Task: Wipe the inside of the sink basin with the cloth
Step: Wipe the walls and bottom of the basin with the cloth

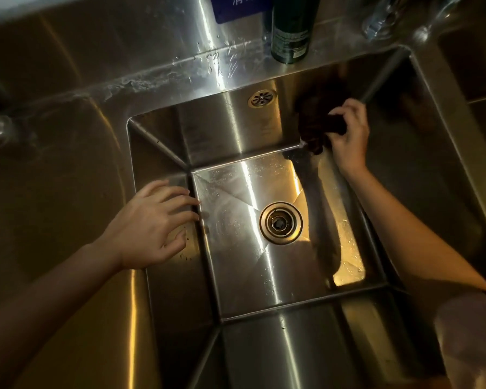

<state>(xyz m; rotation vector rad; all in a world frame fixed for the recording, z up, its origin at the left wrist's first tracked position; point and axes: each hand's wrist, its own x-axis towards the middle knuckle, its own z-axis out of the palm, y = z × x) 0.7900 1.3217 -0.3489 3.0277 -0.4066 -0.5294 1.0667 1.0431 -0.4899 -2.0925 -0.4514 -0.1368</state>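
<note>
Gripping the dark cloth [317, 122], the right hand [348, 133] presses it against the sink [208, 130] far wall. Left hand [152, 226] hangs relaxed, empty. Soft and limp, it looks best held bunched.

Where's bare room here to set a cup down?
Free: the counter left of the sink basin. Crowded: the back ledge, with the dark bottle, and the far wall, where the right hand holds the cloth.
</note>
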